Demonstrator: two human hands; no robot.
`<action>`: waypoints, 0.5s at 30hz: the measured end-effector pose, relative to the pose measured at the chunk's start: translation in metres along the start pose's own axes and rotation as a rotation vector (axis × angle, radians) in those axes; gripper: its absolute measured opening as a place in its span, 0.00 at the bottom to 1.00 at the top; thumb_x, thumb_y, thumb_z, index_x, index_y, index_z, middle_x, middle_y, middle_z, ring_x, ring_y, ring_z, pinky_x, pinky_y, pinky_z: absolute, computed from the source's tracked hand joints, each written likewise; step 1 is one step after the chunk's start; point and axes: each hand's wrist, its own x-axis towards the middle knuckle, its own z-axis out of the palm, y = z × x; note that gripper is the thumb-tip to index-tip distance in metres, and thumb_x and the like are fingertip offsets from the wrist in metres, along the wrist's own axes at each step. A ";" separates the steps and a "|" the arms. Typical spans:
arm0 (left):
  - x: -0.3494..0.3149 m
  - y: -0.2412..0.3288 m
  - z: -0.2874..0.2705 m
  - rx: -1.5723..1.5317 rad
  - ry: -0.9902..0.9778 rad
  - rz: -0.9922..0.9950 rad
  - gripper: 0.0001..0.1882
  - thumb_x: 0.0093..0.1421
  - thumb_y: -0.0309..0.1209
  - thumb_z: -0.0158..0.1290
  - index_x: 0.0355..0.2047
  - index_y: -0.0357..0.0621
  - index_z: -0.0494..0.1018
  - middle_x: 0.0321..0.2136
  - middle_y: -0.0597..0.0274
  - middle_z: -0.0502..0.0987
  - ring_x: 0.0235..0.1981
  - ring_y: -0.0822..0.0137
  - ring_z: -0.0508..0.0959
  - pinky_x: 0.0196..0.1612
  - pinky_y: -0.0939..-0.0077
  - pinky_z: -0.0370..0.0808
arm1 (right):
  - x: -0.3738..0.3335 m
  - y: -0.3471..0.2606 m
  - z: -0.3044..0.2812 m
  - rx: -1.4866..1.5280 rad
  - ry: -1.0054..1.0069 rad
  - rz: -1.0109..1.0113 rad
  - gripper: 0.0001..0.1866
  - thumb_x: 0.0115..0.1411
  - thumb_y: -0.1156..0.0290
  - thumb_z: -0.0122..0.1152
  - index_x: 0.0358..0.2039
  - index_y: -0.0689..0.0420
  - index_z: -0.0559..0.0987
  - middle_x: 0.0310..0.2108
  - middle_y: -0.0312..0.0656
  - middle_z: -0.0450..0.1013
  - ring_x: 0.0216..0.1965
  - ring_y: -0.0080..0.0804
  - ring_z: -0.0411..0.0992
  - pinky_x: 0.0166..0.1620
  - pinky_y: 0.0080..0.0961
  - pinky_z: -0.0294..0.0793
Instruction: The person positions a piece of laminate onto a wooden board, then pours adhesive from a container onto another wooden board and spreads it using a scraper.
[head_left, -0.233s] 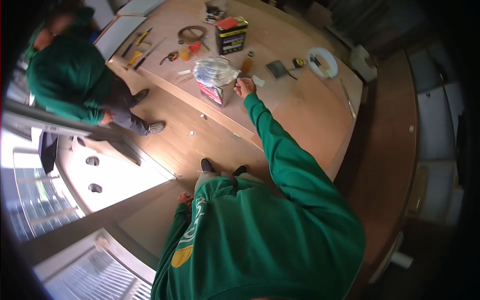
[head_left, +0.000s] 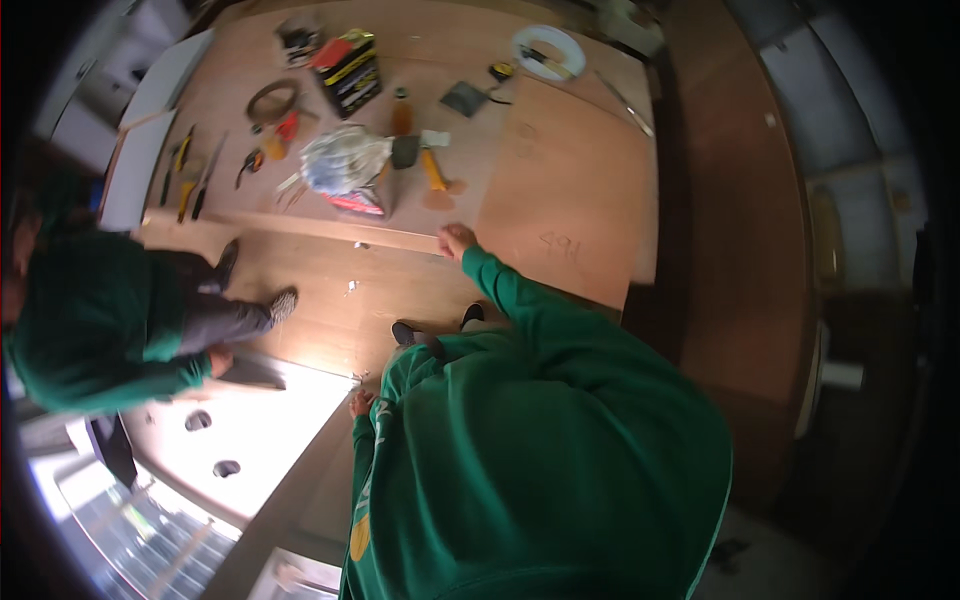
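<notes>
My right hand [head_left: 457, 240] is over the table's near edge, its fingers curled in, with nothing visible in them. Just beyond it lies a tool with a yellow handle [head_left: 433, 170] and a dark, squarish head [head_left: 404, 152]; its exact kind is unclear. The head is beside a red and white container [head_left: 355, 203] topped by a crumpled whitish plastic cover [head_left: 345, 160]. A brown stain [head_left: 440, 197] marks the tabletop near the handle. Low at my side hangs my left hand [head_left: 361, 402], small and partly hidden by my sleeve, its finger position unclear.
On the table [head_left: 570, 200] stand a black and yellow can [head_left: 348, 75] and an amber bottle [head_left: 402, 115]. Tape roll [head_left: 272, 101], tape measure [head_left: 501, 71], white tray [head_left: 522, 42] and several hand tools lie around. A co-worker in green [head_left: 95, 300] stands at left.
My right hand has drawn back from the yellow-handled tool toward the near edge, uncovering its handle. The view has turned, shifting the table left.
</notes>
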 end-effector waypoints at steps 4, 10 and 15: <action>0.055 0.032 -0.069 0.012 0.062 -0.094 0.25 0.57 0.39 0.52 0.51 0.37 0.67 0.42 0.47 0.76 0.42 0.52 0.78 0.41 0.61 0.77 | -0.066 0.074 -0.022 -0.014 0.197 0.189 0.11 0.59 0.63 0.58 0.32 0.58 0.73 0.22 0.41 0.71 0.18 0.27 0.69 0.17 0.25 0.68; 0.120 0.144 -0.029 -0.197 -0.114 -0.320 0.19 0.61 0.44 0.48 0.50 0.54 0.67 0.41 0.58 0.75 0.37 0.59 0.78 0.33 0.67 0.77 | -0.158 0.170 -0.124 0.127 0.649 0.427 0.12 0.60 0.62 0.56 0.41 0.53 0.74 0.29 0.38 0.73 0.24 0.27 0.72 0.28 0.30 0.75; 0.161 0.206 -0.028 -0.214 -0.154 -0.184 0.20 0.61 0.44 0.48 0.51 0.52 0.66 0.42 0.58 0.74 0.38 0.61 0.78 0.36 0.67 0.76 | -0.167 0.160 -0.091 0.299 0.703 0.473 0.14 0.61 0.62 0.56 0.45 0.52 0.73 0.30 0.38 0.73 0.25 0.28 0.73 0.29 0.30 0.75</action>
